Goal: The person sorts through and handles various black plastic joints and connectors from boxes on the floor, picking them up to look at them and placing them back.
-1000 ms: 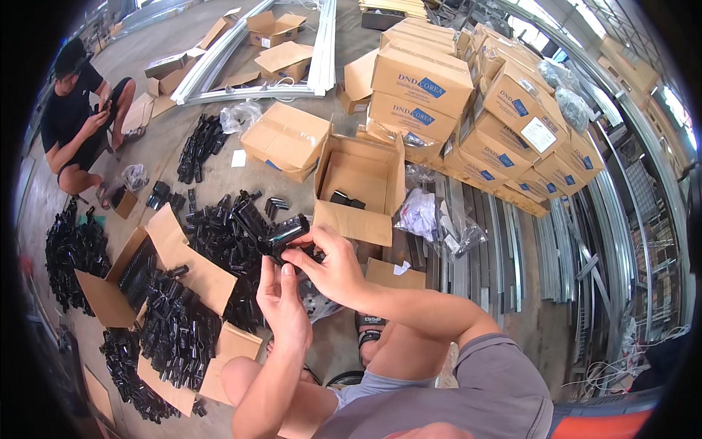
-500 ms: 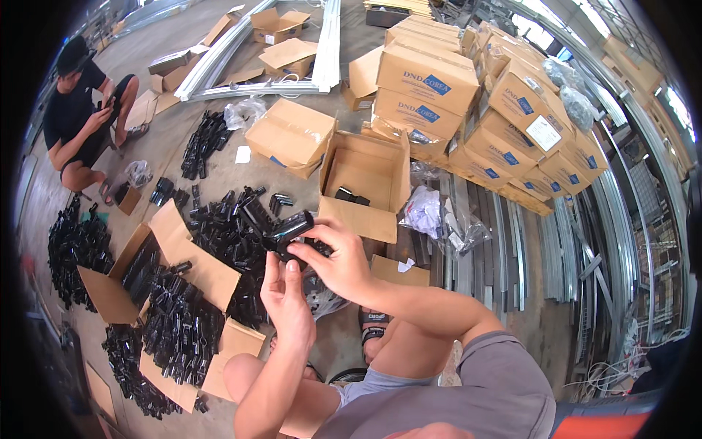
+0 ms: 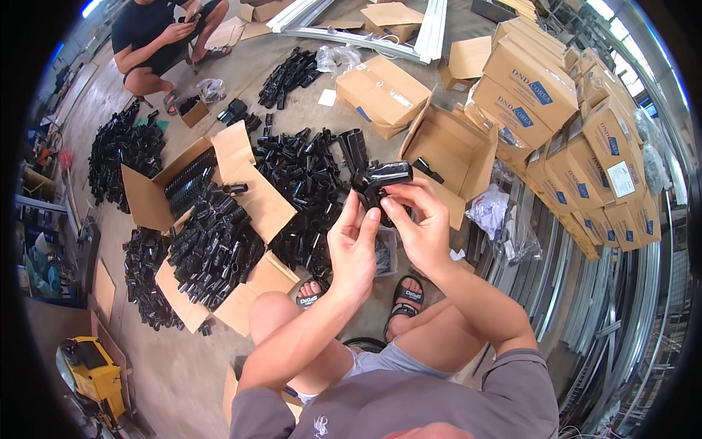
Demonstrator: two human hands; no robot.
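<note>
A glossy black pipe joint (image 3: 387, 174) with tube-like arms is held up in front of me between both hands. My left hand (image 3: 355, 245) pinches its lower left side with thumb and fingers. At its lower right, my right hand (image 3: 418, 223) has its fingers closed around the piece, thumb near the middle. The hands partly hide its underside. Just beyond and left of my hands lies a heap of similar black joints (image 3: 300, 168) on the floor. To the right, an open cardboard box (image 3: 457, 150) has a black piece inside.
Another open carton (image 3: 274, 205) at left overflows with black joints; more piles (image 3: 124, 157) flank it. A closed box (image 3: 384, 91) lies ahead, with stacked cartons (image 3: 526, 88) at right. Metal profiles (image 3: 578, 322) line the right side. A person (image 3: 157, 44) squats at far left.
My view has swung left, so the scene sits farther right in the picture. The pipe joint stays in my hands, and my left fingers now press closer against it.
</note>
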